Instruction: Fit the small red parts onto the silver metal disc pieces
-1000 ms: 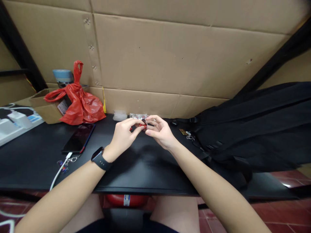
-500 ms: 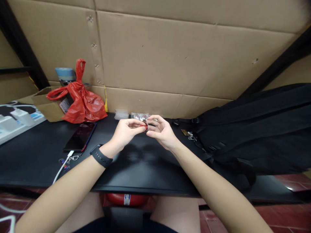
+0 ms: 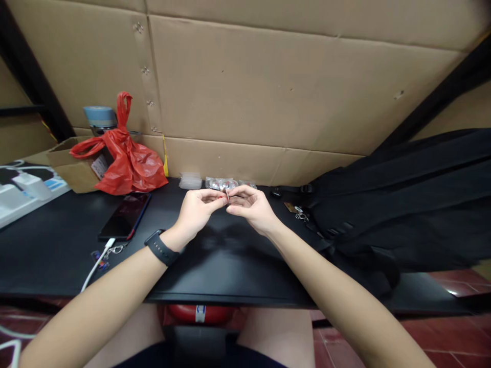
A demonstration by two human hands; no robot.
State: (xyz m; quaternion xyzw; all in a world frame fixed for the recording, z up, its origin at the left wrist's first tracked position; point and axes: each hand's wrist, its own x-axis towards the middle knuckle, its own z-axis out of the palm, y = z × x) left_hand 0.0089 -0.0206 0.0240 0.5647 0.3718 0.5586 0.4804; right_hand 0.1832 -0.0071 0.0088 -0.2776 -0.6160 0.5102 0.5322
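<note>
Between my fingertips, over the black table (image 3: 230, 276), is a small thin round piece (image 3: 227, 197) with a bit of red on it, seen nearly edge-on. My left hand (image 3: 197, 209), with a dark watch on its wrist, pinches it from the left. From the right, my right hand (image 3: 253, 207) has its thumb and fingers closed on the same piece. Just behind my hands lie small clear packets (image 3: 215, 183) with round items inside. A stack of clear plastic pieces (image 3: 191, 181) sits left of them.
At the left are a red plastic bag (image 3: 130, 163), a cardboard box (image 3: 72, 171), a phone (image 3: 126, 215) with a white cable, and a power strip (image 3: 34, 197). A black backpack (image 3: 406, 204) and keys (image 3: 301, 213) lie at the right. Cardboard (image 3: 245, 92) stands behind.
My right hand has moved slightly left and its fingers have closed in on the round piece, which has turned more edge-on. More of the packets behind my hands now shows.
</note>
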